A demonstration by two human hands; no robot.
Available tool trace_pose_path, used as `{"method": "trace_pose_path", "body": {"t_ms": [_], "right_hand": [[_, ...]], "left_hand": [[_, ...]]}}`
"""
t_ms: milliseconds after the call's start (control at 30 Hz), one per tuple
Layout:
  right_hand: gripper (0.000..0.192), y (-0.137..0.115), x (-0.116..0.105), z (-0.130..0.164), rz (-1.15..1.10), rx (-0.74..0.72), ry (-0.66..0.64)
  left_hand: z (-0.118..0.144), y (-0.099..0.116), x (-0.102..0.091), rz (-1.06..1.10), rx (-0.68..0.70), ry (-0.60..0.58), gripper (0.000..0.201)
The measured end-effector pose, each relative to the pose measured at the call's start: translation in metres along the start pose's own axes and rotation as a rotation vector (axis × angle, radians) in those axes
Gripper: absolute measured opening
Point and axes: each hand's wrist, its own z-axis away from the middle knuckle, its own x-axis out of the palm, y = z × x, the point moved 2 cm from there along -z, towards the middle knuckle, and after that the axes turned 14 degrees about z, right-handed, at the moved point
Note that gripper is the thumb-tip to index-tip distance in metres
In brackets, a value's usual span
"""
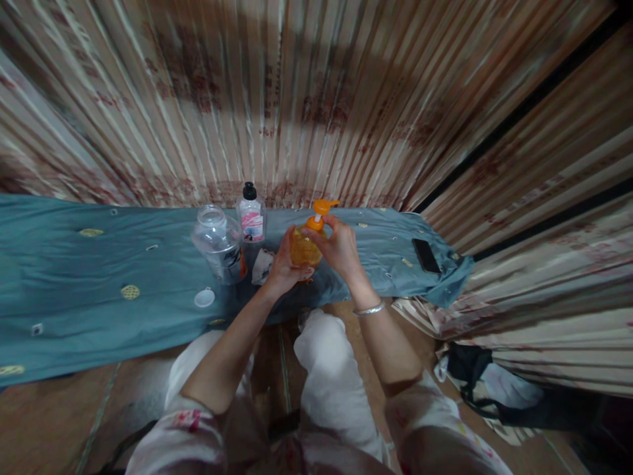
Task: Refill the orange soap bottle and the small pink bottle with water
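A pump bottle (305,248) of amber liquid stands upright between my hands, topped by an orange pump head (322,208). My left hand (287,267) is wrapped around the bottle's left side and lower part. With thumb and fingers, my right hand (339,244) grips the orange collar at the bottle's neck. Left of my left hand lies a crumpled white cloth or tissue (262,266). Behind it stands a clear bottle (252,219) with a black cap and pink label. A wide clear plastic jar (217,244), its mouth uncovered, is farther left.
A round white lid (204,298) lies near the front edge of the blue-green cloth-covered surface (163,264). Toward its right end rests a black phone (426,256). Pleated curtains (277,99) hang behind and to the right. Dark and white fabric (494,379) is piled on the floor at right.
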Motion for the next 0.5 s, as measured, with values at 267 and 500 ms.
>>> {"method": "trace_pose_path", "body": {"t_ms": [267,500], "right_hand": [[0.047,0.004,0.000,0.001,-0.052,-0.079,-0.093],[0.042,0.006,0.003,0.004,0.039,-0.049,0.065]], "left_hand": [[-0.001,0.013,-0.001,0.038,-0.113,-0.015,0.109],[-0.003,0.013,0.001,0.045,-0.130,0.083,0.109]]}}
